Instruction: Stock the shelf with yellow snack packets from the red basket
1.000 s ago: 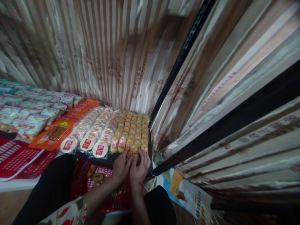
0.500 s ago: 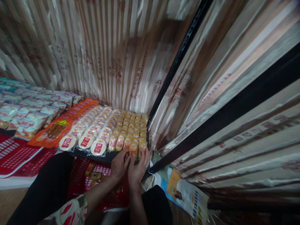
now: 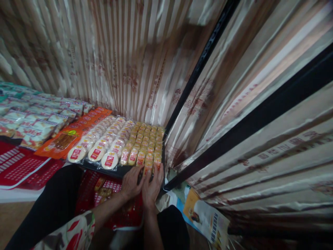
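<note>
Small yellow wrapped snack cakes [image 3: 141, 158] with red-and-white labels stand in rows at the right end of a black tray [image 3: 122, 171]. At the front edge of these rows, my left hand [image 3: 131, 181] and my right hand [image 3: 152, 185] come together with bent fingers around one wrapped snack cake [image 3: 148, 169]. The fingers hide its lower part. My right fingertips also reach up beside the rightmost front cake [image 3: 157, 159]. Left of the yellow rows are rows of round white wrapped crackers [image 3: 109, 160].
An orange snack bag [image 3: 63, 140] and many white packets [image 3: 39, 130] lie further left. Below the tray, a red basket [image 3: 87, 182] holds several more yellow packets. Another red basket [image 3: 26, 172] is at left. Black bars [image 3: 200, 69] and striped sheeting [image 3: 125, 52] border the right and back.
The snack cake between my hands sits slightly lower and nearer me, with the cake behind it now showing more. My hands stay at the same spot; the view has shifted slightly.
</note>
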Demonstrator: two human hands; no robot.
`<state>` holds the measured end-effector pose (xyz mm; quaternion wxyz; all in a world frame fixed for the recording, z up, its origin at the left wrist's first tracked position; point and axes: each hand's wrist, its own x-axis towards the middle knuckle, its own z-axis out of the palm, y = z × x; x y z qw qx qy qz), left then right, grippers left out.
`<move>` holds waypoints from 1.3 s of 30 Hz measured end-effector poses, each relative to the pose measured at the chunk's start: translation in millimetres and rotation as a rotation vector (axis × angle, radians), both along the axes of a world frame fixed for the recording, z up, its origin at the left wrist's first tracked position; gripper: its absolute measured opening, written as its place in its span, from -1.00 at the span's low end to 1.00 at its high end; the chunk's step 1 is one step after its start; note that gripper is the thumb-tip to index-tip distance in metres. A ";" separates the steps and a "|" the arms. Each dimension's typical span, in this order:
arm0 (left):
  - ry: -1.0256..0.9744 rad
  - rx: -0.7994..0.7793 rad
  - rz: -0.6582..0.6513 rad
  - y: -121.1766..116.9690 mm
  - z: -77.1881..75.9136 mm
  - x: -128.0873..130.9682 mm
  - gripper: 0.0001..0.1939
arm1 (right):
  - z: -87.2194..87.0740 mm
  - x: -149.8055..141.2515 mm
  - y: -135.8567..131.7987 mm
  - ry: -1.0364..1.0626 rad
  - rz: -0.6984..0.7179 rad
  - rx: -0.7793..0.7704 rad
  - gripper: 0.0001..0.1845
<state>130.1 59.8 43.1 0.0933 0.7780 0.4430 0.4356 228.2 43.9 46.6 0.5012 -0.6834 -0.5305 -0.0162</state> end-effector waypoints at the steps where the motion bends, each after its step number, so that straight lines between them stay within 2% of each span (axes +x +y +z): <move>1: 0.014 0.019 -0.022 -0.4 0.0 -1.9 -0.62 | -0.6 0.8 -0.1 0.007 0.004 -0.002 -0.52; 8: 0.148 0.081 -0.133 -1.3 -2.9 -11.0 -0.46 | 2.9 2.0 -1.6 0.039 0.024 -0.006 -0.51; 14: 0.128 0.081 -0.031 1.8 -5.2 -5.6 -0.59 | 6.4 2.5 -1.8 0.087 0.034 -0.011 -0.50; 21: 0.199 0.091 -0.003 5.1 5.8 2.6 -0.66 | 2.6 1.0 4.4 0.058 -0.019 0.025 -0.53; 26: 0.222 0.250 0.036 7.8 8.6 2.8 -0.72 | 1.3 -0.1 6.0 0.061 -0.021 0.040 -0.57; 30: 0.246 0.347 -0.038 11.1 13.1 -1.1 -0.73 | 0.1 0.1 5.9 0.060 -0.016 0.023 -0.56; 34: 0.244 0.345 -0.149 15.8 18.2 -5.5 -0.70 | -0.8 0.8 6.6 0.071 -0.020 0.014 -0.54; 39: 0.309 0.312 -0.216 22.5 21.7 -8.4 -0.69 | -2.6 2.1 7.6 0.079 -0.009 0.025 -0.52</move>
